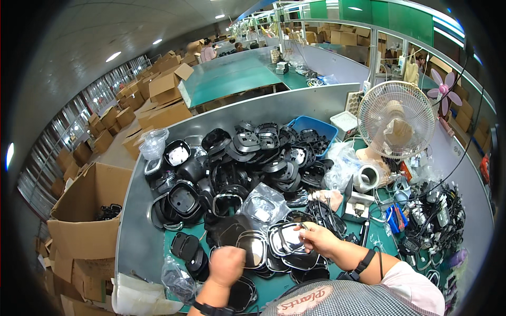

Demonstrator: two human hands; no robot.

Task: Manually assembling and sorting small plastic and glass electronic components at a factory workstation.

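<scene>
My right hand (pixel 320 238) pinches the right edge of a rounded-square, black-rimmed panel (pixel 284 239) with a pale, shiny face. To its left, my left hand (pixel 227 265) is curled closed and slightly blurred; whatever its fingers hold, if anything, is hidden. Beside that hand lies another black-rimmed panel (pixel 252 249) with a glossy face. More dark panels spread underneath both. A clear plastic bag (pixel 265 205) with a rounded part inside rests just beyond. Left of my left hand sit small black rounded covers (pixel 185 246).
A large heap of black plastic housings (pixel 247 150) fills the back of the bench, before a blue bin (pixel 319 126). At the right stand a caged fan (pixel 396 120), a tape roll (pixel 366 178) and tangled cables (pixel 435 218). An open carton (pixel 84 231) stands left of the bench.
</scene>
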